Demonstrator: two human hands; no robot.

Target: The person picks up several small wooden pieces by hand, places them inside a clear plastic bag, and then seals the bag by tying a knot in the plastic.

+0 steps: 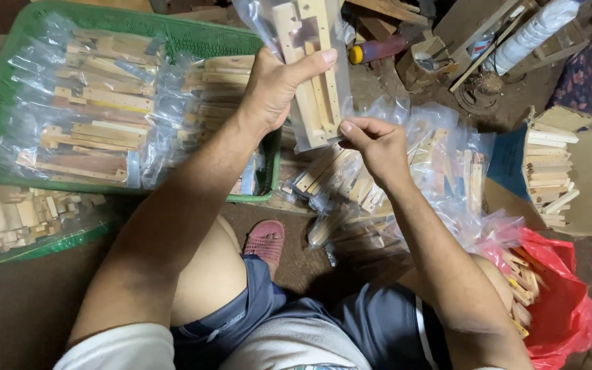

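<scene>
Both hands grip the clear bag of wooden pieces: left hand upper, right hand lower.

Small woodcraft workshop, work done on a dirt floor. Green basket holds bagged wooden parts. Right of it: cardboard box of wood strips, glue bottle.

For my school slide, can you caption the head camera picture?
Both hands, left and right, hold a clear bag of wooden pieces beside a green basket.
</scene>
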